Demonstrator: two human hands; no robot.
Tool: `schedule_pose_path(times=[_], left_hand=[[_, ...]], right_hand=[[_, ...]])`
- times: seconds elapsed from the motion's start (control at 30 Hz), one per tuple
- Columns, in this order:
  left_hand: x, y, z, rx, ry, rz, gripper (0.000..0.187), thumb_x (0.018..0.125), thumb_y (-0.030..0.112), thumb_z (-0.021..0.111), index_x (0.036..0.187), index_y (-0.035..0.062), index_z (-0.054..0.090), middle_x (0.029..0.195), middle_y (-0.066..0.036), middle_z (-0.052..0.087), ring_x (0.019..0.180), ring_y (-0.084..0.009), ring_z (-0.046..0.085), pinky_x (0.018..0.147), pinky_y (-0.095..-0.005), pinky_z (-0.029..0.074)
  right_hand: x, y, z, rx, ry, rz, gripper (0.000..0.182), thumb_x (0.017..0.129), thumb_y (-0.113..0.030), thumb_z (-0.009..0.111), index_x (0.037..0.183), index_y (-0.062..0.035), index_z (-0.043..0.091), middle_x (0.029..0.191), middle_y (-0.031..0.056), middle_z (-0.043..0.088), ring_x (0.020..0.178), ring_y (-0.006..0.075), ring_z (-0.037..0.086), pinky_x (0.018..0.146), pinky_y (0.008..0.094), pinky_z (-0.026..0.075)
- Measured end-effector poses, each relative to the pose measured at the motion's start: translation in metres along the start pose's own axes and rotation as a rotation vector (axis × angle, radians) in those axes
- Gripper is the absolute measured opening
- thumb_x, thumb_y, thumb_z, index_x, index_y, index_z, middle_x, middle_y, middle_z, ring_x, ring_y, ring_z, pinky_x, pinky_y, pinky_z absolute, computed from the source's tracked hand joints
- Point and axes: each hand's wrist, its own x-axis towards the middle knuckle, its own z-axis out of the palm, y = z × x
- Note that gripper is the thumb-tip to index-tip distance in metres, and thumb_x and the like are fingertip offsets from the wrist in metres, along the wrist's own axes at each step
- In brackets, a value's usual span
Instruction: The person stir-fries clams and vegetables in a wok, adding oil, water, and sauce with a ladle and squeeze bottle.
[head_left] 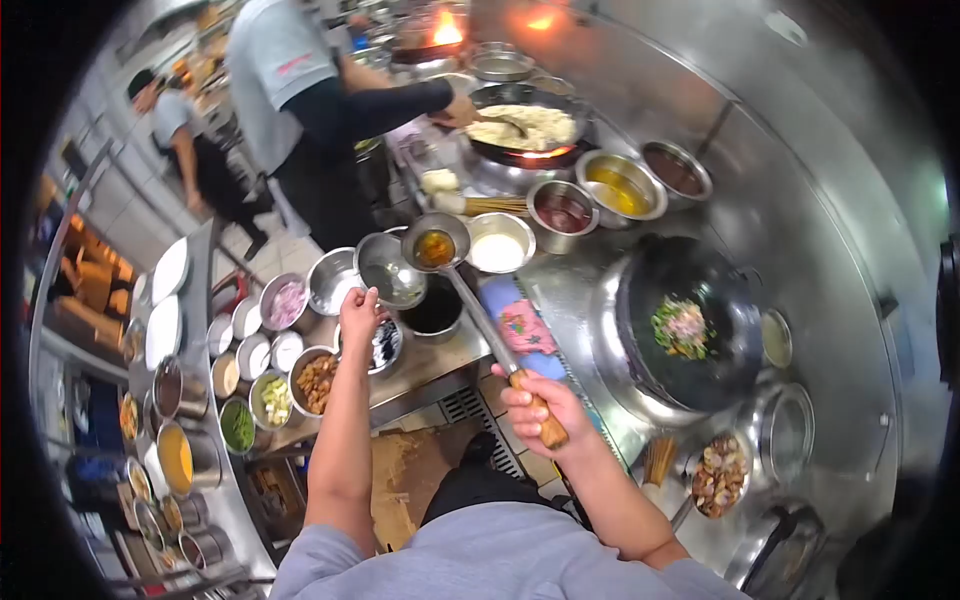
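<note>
My right hand (540,408) is wrapped round the wooden handle of a long steel ladle (483,312). The ladle's cup holds an amber liquid (435,248) and hangs beside a bowl of white contents (500,245). My left hand (362,312) has its fingers pinched together by the lower rim of a steel bowl (391,268); what they hold, if anything, is too small to make out. Below that hand are a container with dark contents (385,345) and a bowl of brown chunks (316,382). To the right, a wok (735,300) holds chopped greens and pale pieces (684,330).
A co-worker (290,90) stirs pale food in another wok (525,128) over flame. Pots of yellow liquid (620,188) and red liquid (562,212) stand between. A bamboo brush (659,458) and a ladle of cut pieces (720,475) lie lower right. Another person (190,150) is farther back.
</note>
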Motion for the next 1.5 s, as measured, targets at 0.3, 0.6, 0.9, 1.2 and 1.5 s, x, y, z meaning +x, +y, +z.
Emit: schedule_pose_path(times=[0.3, 0.6, 0.9, 1.2, 1.5], left_hand=[[-0.066, 0.009, 0.245, -0.137, -0.705, -0.605, 0.013, 0.092, 0.018, 0.062, 0.089, 0.0065, 0.056, 0.073, -0.004, 0.059, 0.072, -0.0175, 0.062, 0.067, -0.0283, 0.056], [-0.18, -0.032, 0.448, 0.375, -1.001, -0.078, 0.013, 0.091, 0.014, 0.061, 0.084, 0.0044, 0.056, 0.082, -0.008, 0.06, 0.07, -0.0192, 0.063, 0.059, -0.0315, 0.055], [-0.271, 0.015, 0.502, 1.059, -0.96, 1.316, 0.017, 0.082, 0.017, 0.063, 0.096, 0.0079, 0.065, 0.141, -0.017, 0.043, 0.096, -0.0389, 0.064, 0.081, -0.0467, 0.053], [-0.227, -0.016, 0.426, 0.797, -0.854, 1.144, 0.013, 0.08, 0.015, 0.066, 0.082, 0.0067, 0.056, 0.138, -0.017, 0.044, 0.093, -0.0396, 0.062, 0.079, -0.0467, 0.051], [-0.241, -0.063, 0.03, -0.282, 0.019, -0.326, 0.005, 0.084, 0.015, 0.054, 0.083, 0.0099, 0.054, 0.072, -0.006, 0.055, 0.061, -0.0204, 0.059, 0.054, -0.0369, 0.053]], right_hand=[[-0.194, 0.03, 0.012, -1.018, 0.72, -0.526, 0.063, 0.096, -0.004, 0.049, 0.149, -0.0028, 0.016, 0.082, 0.0032, 0.049, 0.054, 0.0092, 0.046, 0.049, 0.0246, 0.041], [-0.31, 0.076, -0.016, -0.848, 1.029, -0.968, 0.063, 0.096, -0.007, 0.051, 0.148, -0.0002, 0.017, 0.079, 0.0035, 0.051, 0.056, 0.0103, 0.05, 0.052, 0.026, 0.045], [-0.387, 0.099, -0.093, -1.362, 1.674, -0.802, 0.065, 0.082, -0.009, 0.062, 0.143, -0.0095, 0.039, 0.082, 0.0178, 0.059, 0.065, 0.0323, 0.06, 0.066, 0.0364, 0.05], [-0.368, 0.018, -0.133, -1.599, 1.59, -0.839, 0.061, 0.082, -0.008, 0.062, 0.14, -0.0103, 0.042, 0.101, 0.0234, 0.065, 0.092, 0.0417, 0.063, 0.082, 0.0455, 0.05], [-0.348, -0.098, -0.181, -1.82, 1.154, -0.766, 0.064, 0.084, 0.001, 0.056, 0.145, -0.0012, 0.034, 0.116, 0.0113, 0.059, 0.093, 0.0249, 0.059, 0.086, 0.0373, 0.048]])
